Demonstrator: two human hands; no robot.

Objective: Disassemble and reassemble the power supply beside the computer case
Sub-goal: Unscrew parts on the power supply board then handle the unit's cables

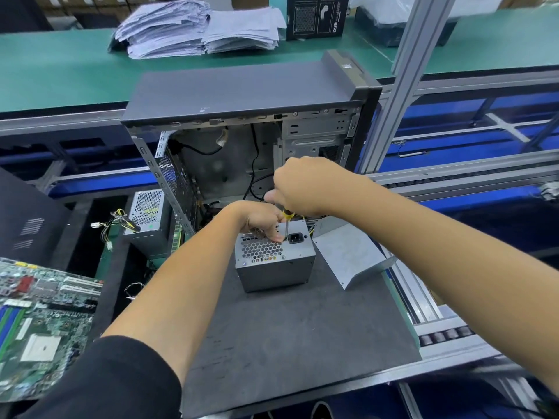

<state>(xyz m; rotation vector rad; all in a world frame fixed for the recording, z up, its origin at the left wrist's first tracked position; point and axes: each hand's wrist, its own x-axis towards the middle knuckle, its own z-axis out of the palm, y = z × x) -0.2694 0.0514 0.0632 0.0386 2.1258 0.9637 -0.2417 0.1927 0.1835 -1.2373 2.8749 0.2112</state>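
black sleeve nearest. left hand rested fingertips on power supply on worktop before open computer case — right hand gripped screwdriver, tip at top face. probably screw work; next needs steady downward turning.

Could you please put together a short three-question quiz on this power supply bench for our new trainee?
1. True or false: the right hand grips the screwdriver upright over the power supply.
2. Where do the left hand fingertips rest? A) on the motherboard B) on the supply's top face beside the screwdriver tip C) on the paper stack
3. Fill in: the bent metal cover lies to the ______ of the power supply, as the camera sees it.

Key: 1 true; 2 B; 3 right.
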